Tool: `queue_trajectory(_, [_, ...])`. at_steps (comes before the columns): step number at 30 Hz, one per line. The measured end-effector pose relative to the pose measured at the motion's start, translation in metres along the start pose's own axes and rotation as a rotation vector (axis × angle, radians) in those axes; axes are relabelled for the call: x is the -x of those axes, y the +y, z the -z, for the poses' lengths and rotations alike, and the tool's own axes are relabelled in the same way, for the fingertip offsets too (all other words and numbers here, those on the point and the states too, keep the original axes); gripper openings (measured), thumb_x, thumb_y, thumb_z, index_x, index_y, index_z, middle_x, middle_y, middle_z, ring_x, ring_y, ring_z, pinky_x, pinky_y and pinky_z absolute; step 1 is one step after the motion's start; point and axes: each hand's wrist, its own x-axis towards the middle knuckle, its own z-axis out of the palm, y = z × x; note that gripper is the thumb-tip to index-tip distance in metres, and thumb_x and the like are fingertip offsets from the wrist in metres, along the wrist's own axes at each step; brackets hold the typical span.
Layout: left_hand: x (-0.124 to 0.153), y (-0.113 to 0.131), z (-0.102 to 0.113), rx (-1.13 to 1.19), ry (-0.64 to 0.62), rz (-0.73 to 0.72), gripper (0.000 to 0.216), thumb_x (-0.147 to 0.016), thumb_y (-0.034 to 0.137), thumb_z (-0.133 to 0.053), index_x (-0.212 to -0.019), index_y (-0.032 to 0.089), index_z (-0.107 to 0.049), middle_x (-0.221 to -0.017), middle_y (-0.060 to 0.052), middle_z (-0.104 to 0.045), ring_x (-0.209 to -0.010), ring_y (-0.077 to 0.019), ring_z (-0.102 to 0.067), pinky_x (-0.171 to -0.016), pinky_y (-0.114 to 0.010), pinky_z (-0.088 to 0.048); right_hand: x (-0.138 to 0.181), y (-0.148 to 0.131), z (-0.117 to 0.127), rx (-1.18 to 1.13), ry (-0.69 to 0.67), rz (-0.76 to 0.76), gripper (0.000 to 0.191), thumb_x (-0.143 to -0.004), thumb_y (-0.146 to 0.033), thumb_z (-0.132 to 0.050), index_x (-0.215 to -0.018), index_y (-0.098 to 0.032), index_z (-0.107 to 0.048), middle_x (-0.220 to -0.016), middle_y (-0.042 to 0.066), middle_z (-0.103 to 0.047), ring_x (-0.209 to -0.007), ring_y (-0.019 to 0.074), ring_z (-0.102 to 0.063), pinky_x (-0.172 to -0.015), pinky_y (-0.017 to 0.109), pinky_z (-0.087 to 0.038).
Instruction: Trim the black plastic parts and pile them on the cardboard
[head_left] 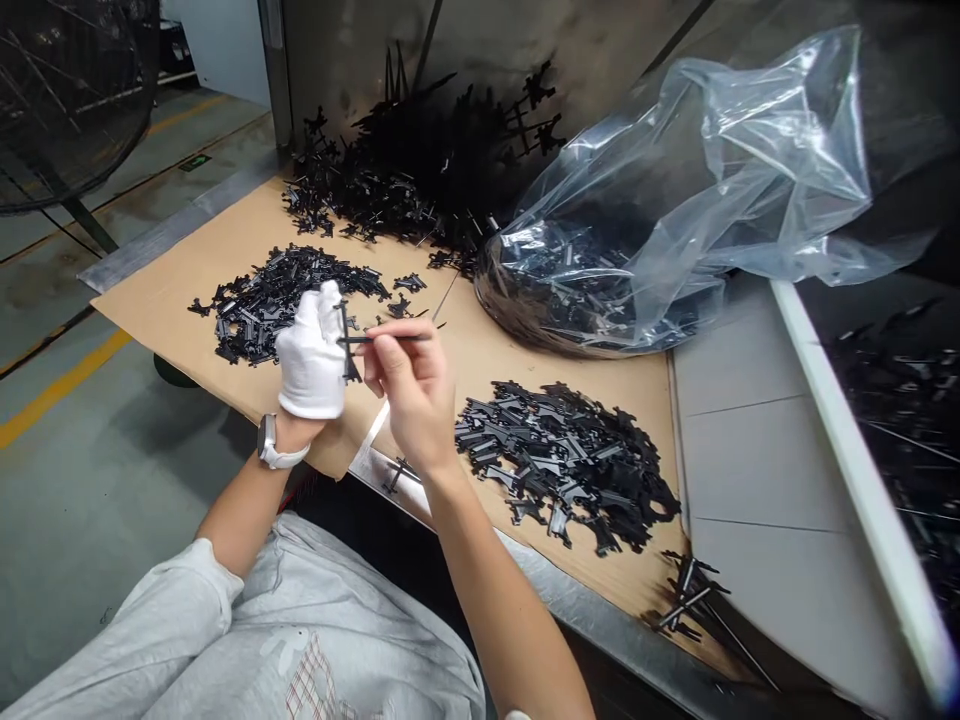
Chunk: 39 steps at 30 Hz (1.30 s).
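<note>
My left hand (311, 360), in a white glove, grips a small black plastic part (348, 362) with a narrow upright shape. A thin black stick (409, 338) is pinched between the thumb and fingers of my bare right hand (420, 395). The stick's left end meets the part, or lies right in front of it; I cannot tell whether the two are joined. Behind my left hand lies a pile of small black parts (259, 315) on brown cardboard (180, 265). To the right of my right forearm spreads another pile of flat black parts (566, 460).
A tall heap of black pieces (420, 170) stands at the back. Beside it, a clear plastic bag (787, 150) covers a round container of black parts. Black branched pieces (686, 595) lie by the table's right front corner. A large fan (71, 95) stands at far left.
</note>
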Motion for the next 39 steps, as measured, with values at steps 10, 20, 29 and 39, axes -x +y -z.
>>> queue_trajectory(10, [-0.061,-0.029,0.021,-0.526,-0.309,-0.177,0.048,-0.097,0.048,-0.028,-0.09,0.019,-0.065,-0.091,-0.011,-0.071,-0.087,-0.0227,-0.066,-0.081,-0.031,-0.047,0.034,-0.029,0.043,0.066,0.106,-0.211,0.014,-0.074,-0.031,-0.075,-0.079,-0.02,-0.067,-0.068,0.001,-0.068,-0.051,0.008,-0.054,-0.039,0.018,-0.034])
queue_trajectory(20, [-0.078,-0.032,0.029,-0.831,-0.38,-0.308,0.034,-0.091,0.028,-0.042,-0.118,0.017,-0.058,-0.115,-0.015,-0.059,-0.106,-0.0322,-0.056,-0.089,-0.045,-0.041,0.095,-0.019,0.068,0.155,0.19,-0.576,0.029,-0.075,-0.04,-0.072,-0.072,-0.018,-0.053,-0.062,0.001,-0.069,-0.036,0.0034,-0.04,-0.036,0.016,-0.028])
queue_trajectory(29, [-0.077,-0.014,0.028,-0.909,-0.35,-0.337,0.06,-0.094,0.058,-0.028,-0.101,0.012,-0.066,-0.109,-0.019,-0.061,-0.108,-0.0382,-0.051,-0.086,-0.051,-0.037,0.109,-0.024,0.064,1.109,0.158,-0.306,0.019,-0.092,-0.033,-0.053,-0.08,-0.019,-0.059,-0.085,0.007,-0.065,-0.072,0.0192,-0.06,-0.062,0.03,-0.042])
queue_trajectory(39, [-0.028,0.002,0.013,-0.76,-0.513,-0.444,0.044,-0.098,0.044,-0.026,-0.09,0.02,-0.063,-0.092,-0.009,-0.068,-0.083,-0.0228,-0.062,-0.07,-0.033,-0.04,-0.021,-0.016,0.07,1.161,0.073,-0.187,0.02,-0.089,-0.028,-0.056,-0.104,-0.015,-0.059,-0.08,0.005,-0.068,-0.071,0.0192,-0.062,-0.068,0.029,-0.043])
